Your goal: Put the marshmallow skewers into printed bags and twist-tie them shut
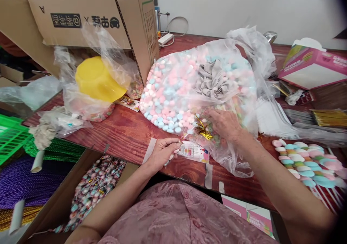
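Left hand (162, 153) at near table edge pinches thin stick's lower end. Stick runs up-right toward crinkled gold foil twist-tie (202, 129). Right hand (225, 123), nearer tie, fingers curled about it, against clear plastic bag of pink-blue-white candies (173, 88).

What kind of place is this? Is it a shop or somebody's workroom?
Most likely a small candy-packing workroom, not a shop. A big bag of pastel marshmallows lies on the wooden table, finished candy skewers are piled to one side, and a cardboard box stands behind.
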Tool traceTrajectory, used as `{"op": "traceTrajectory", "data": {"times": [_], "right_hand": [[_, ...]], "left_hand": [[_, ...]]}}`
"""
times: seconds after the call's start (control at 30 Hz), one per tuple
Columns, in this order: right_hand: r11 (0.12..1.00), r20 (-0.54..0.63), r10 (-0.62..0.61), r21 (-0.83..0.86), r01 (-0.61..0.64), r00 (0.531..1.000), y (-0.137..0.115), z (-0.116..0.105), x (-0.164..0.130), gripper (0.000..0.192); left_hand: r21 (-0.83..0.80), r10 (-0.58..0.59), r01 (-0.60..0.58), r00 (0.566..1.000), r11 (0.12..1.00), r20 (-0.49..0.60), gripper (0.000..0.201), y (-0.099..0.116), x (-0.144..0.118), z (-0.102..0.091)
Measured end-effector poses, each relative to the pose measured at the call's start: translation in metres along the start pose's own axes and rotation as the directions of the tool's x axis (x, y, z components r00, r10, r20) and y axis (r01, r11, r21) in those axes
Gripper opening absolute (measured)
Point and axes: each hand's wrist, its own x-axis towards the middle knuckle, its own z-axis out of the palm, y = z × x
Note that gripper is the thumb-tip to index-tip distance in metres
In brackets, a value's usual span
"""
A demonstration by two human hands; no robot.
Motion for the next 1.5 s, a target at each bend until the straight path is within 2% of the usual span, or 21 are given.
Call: {"op": "traceTrajectory", "data": {"times": [0.07, 0.13, 0.23, 0.3, 0.37, 0.47, 0.63, 0.73, 0.93, 1.03, 1.13, 1.2, 1.3, 1.4, 1.5], "right_hand": [[0.988, -0.116, 0.045, 0.153, -0.027, 0.992, 0.003, -0.004, -0.009, 0.031], [0.937, -0.235, 0.076, 0.350, 0.012, 0.969, -0.002, -0.010, -0.021, 0.027], [0.768, -0.362, 0.118, 0.623, 0.146, 0.925, -0.027, -0.021, -0.046, 0.021], [0.646, -0.378, 0.110, 0.730, 0.223, 0.919, -0.052, -0.023, -0.064, 0.021], [0.590, -0.379, 0.050, 0.758, 0.279, 0.924, -0.074, -0.019, -0.076, 0.026], [0.591, -0.394, 0.015, 0.745, 0.310, 0.919, -0.092, -0.004, -0.086, 0.034], [0.593, -0.345, 0.048, 0.765, 0.251, 0.937, -0.087, 0.013, -0.094, 0.036], [0.593, -0.310, 0.054, 0.775, 0.219, 0.949, -0.082, 0.016, -0.100, 0.039], [0.603, -0.292, 0.068, 0.774, 0.194, 0.954, -0.083, 0.018, -0.105, 0.043], [0.592, -0.333, 0.089, 0.776, 0.220, 0.939, -0.086, 0.020, -0.109, 0.039], [0.557, -0.368, 0.249, 0.811, 0.179, 0.896, -0.091, 0.022, -0.115, 0.030], [0.456, -0.292, 0.367, 0.884, 0.103, 0.883, -0.095, 0.024, -0.119, 0.021], [0.225, -0.105, 0.411, 0.974, 0.011, 0.906, -0.098, 0.025, -0.121, 0.011], [0.013, 0.059, 0.364, 0.998, -0.069, 0.929, -0.093, 0.023, -0.118, 0.019], [-0.087, 0.171, 0.209, 0.984, -0.156, 0.963, -0.081, 0.022, -0.116, 0.023]], "left_hand": [[-0.014, 0.005, -0.005, 1.000, 1.000, 0.004, 0.043, 0.000, 0.000, 0.001], [-0.022, 0.019, -0.019, 1.000, 1.000, 0.009, 0.040, -0.001, 0.001, 0.003], [-0.003, 0.049, -0.049, 0.998, 0.999, 0.029, 0.037, -0.005, 0.004, 0.009], [0.022, 0.076, -0.077, 0.995, 0.997, 0.058, 0.033, -0.006, 0.005, 0.015], [0.037, 0.109, -0.113, 0.989, 0.993, 0.100, 0.031, -0.006, 0.005, 0.023], [0.062, 0.153, -0.162, 0.980, 0.985, 0.131, 0.027, -0.005, 0.002, 0.032], [0.151, 0.163, -0.189, 0.972, 0.970, 0.166, 0.022, -0.007, -0.005, 0.035], [0.180, 0.156, -0.190, 0.970, 0.965, 0.185, 0.019, -0.011, -0.007, 0.035], [0.185, 0.214, -0.253, 0.955, 0.950, 0.205, 0.027, -0.017, -0.006, 0.038], [0.178, 0.213, -0.247, 0.959, 0.953, 0.188, 0.029, -0.018, -0.006, 0.039], [0.136, 0.202, -0.226, 0.964, 0.965, 0.173, 0.031, -0.019, -0.005, 0.039], [0.111, 0.217, -0.242, 0.956, 0.964, 0.195, 0.031, -0.019, -0.005, 0.040], [0.162, 0.327, -0.372, 0.911, 0.914, 0.250, 0.029, -0.017, -0.006, 0.043], [0.279, 0.463, -0.552, 0.824, 0.786, 0.326, 0.029, -0.013, -0.008, 0.047], [0.395, 0.490, -0.644, 0.760, 0.655, 0.428, 0.030, -0.007, -0.010, 0.047]]}}
